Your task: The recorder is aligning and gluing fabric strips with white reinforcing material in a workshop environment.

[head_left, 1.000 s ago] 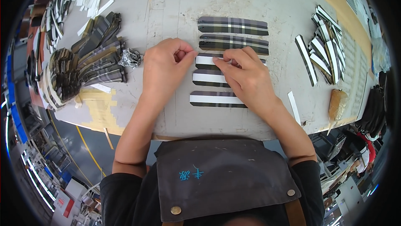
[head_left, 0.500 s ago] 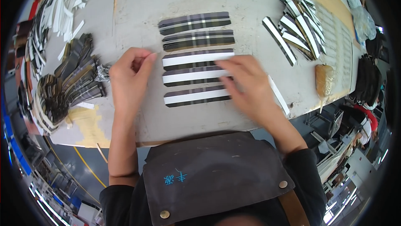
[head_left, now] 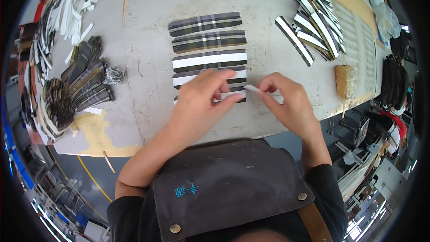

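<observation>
Several plaid fabric strips lie in a column in front of me. The two farthest, the top strip (head_left: 205, 24) and the one below it (head_left: 208, 41), show bare plaid, while the nearer ones, such as the third strip (head_left: 209, 59), carry a white band along them. My left hand (head_left: 197, 101) hovers over the nearest strips, thumb and fingers apart with nothing between them, hiding much of those strips. Just right of the column, my right hand (head_left: 293, 103) pinches a narrow white strip (head_left: 251, 88), whose tip points toward my left hand.
At left are piled plaid strips (head_left: 87, 81), white strips (head_left: 69, 16) and a crumpled foil ball (head_left: 113, 76). On the right lie banded strips (head_left: 316, 22), a single banded strip (head_left: 293, 40) and a tape-wrapped block (head_left: 344, 82). The table's near edge runs before my apron (head_left: 233, 184).
My right hand has left the nearer strips and now holds the white strip that lay at the table's right. My left hand has moved right, over the column.
</observation>
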Action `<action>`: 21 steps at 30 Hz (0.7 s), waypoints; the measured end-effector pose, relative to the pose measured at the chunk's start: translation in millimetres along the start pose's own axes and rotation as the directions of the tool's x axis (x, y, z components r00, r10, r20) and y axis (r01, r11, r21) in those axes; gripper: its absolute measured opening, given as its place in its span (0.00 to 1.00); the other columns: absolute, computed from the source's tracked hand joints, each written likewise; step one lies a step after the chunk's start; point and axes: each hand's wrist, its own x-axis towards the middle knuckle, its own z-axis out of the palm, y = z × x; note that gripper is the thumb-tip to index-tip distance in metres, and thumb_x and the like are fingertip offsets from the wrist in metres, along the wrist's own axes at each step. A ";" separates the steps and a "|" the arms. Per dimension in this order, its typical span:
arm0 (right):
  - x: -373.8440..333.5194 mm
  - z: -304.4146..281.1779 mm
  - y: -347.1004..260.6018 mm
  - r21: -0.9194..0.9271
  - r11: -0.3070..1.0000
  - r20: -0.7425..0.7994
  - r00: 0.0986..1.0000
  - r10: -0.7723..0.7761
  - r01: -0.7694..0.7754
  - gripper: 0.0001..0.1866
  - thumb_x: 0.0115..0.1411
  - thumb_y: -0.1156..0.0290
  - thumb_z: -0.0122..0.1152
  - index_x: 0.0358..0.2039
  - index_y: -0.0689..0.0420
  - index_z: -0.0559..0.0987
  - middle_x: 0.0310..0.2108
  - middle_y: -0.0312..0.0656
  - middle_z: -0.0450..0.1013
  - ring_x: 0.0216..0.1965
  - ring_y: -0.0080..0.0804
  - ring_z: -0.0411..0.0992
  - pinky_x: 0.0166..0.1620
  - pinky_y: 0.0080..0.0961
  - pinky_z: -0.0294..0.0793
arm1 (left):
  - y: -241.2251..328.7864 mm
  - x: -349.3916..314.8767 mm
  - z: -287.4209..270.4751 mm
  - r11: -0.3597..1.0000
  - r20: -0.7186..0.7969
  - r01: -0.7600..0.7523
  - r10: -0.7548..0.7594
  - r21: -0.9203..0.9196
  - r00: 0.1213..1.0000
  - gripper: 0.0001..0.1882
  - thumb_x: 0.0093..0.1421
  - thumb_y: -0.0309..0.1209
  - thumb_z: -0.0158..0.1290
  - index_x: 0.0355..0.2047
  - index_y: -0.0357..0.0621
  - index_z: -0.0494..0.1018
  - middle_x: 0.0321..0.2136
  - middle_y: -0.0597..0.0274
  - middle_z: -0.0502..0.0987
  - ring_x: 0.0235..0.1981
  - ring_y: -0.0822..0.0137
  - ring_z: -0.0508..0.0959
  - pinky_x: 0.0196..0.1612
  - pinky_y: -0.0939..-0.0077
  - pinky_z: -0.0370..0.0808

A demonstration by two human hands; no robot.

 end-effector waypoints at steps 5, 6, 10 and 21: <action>27.0 -1.4 -21.3 0.183 0.956 0.212 0.959 0.191 -0.231 0.06 0.57 0.76 0.64 0.33 0.62 0.76 0.24 0.41 0.75 0.28 0.25 0.75 0.32 0.17 0.71 | -12.7 -6.3 -16.4 0.999 0.003 0.030 -0.030 0.010 1.000 0.06 0.56 0.22 0.60 0.35 0.37 0.77 0.23 0.67 0.76 0.23 0.80 0.72 0.25 0.85 0.69; 31.0 0.7 -15.3 0.189 0.956 0.222 0.958 0.181 -0.225 0.06 0.57 0.76 0.64 0.33 0.62 0.76 0.24 0.41 0.75 0.28 0.25 0.75 0.32 0.17 0.71 | -14.9 -7.6 -23.7 0.980 -0.065 0.179 -0.184 -0.086 0.981 0.04 0.57 0.23 0.60 0.33 0.36 0.77 0.22 0.64 0.76 0.22 0.79 0.72 0.25 0.84 0.70; 48.2 -1.2 7.7 0.287 0.937 0.095 0.980 0.177 -0.197 0.06 0.56 0.75 0.65 0.34 0.62 0.80 0.25 0.34 0.76 0.27 0.16 0.71 0.31 0.13 0.68 | -29.7 -4.9 -48.7 0.944 -0.212 0.315 -0.330 -0.100 0.920 0.05 0.60 0.25 0.57 0.32 0.33 0.77 0.22 0.66 0.77 0.23 0.82 0.71 0.25 0.86 0.67; 82.6 10.2 22.7 0.251 0.926 -0.049 0.951 0.304 -0.283 0.06 0.56 0.73 0.66 0.31 0.63 0.82 0.22 0.33 0.76 0.23 0.13 0.69 0.28 0.12 0.68 | -41.6 29.3 -56.6 0.915 -0.367 0.335 -0.239 0.225 0.899 0.08 0.55 0.27 0.62 0.25 0.33 0.77 0.17 0.68 0.74 0.19 0.82 0.69 0.23 0.86 0.66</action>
